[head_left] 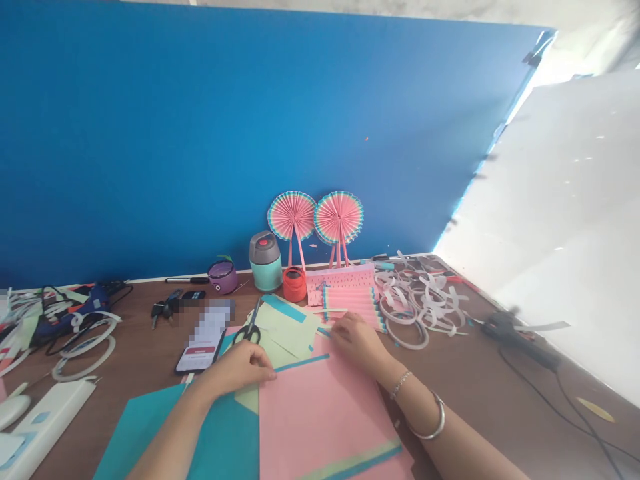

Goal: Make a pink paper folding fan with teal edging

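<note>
A large pink paper sheet (320,407) lies before me, with a thin blue paper strip (305,362) along its far edge. My left hand (244,367) has curled fingers at the left end of that strip, over the sheet's corner. Just beyond the far right corner, my right hand (360,340) rests with its fingers bent together beside small paper strips (325,331); its fingertips hide whatever is under them. Black-handled scissors (249,331) lie on pale green paper (277,330) behind my left hand. Teal paper (145,427) spreads under my left forearm.
Two pink pleated paper fans (293,217) lean against the blue partition. In front stand a grey-and-mint flask (267,263), a red roll (295,285) and a purple cup (223,277). A phone (200,350) lies left; curled white strips (420,300) and a glue gun (520,340) lie right.
</note>
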### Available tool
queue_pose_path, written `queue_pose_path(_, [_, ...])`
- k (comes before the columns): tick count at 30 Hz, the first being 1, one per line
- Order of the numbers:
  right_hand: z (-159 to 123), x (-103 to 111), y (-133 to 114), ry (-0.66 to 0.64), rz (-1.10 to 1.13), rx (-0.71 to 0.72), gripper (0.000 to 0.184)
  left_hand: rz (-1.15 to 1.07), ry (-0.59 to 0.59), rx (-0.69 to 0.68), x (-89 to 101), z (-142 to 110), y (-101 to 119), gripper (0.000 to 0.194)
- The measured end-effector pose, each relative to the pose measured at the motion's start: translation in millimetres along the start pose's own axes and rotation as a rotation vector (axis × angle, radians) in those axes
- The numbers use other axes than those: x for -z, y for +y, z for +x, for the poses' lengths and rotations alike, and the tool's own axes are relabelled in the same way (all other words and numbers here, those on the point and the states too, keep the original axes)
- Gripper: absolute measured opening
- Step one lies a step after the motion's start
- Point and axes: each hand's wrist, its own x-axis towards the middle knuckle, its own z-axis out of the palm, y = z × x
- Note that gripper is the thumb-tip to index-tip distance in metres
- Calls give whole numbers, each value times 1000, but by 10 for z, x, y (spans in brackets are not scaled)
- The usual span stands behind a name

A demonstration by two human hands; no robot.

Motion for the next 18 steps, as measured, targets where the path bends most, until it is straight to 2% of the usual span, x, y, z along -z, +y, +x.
queue_pose_path(3, [7, -54, -44, 12, -20, -15, 12, 42, 88, -20, -17, 35, -44, 21])
queue_pose_path(6, [22, -84, -75, 21, -36, 6, 18, 116, 245, -71, -114, 52, -2, 16])
queue_pose_path(8, [30, -93, -77, 34, -48, 29, 19, 189, 355, -194, -246, 33, 88, 8])
queue_pose_path(9, [30, -92, -71, 39, -49, 27, 19, 221, 361, -282, -330, 14, 141, 8])
queue_pose_path(10, [29, -84, -61, 37, -45, 13, 18, 256, 336, -380, -419, -8, 193, 14])
queue_pose_path(13, [10, -16, -11, -12, 19, -66, 13, 383, 133, -607, -666, -76, 298, 30])
queue_pose_path(16, [-16, 113, 44, -66, 63, -109, 2, 436, -44, -685, -788, -112, 317, 44])
queue_pose_path(18, [-28, 199, 67, -92, 36, -121, 6, 432, -59, -690, -799, -117, 309, 39])
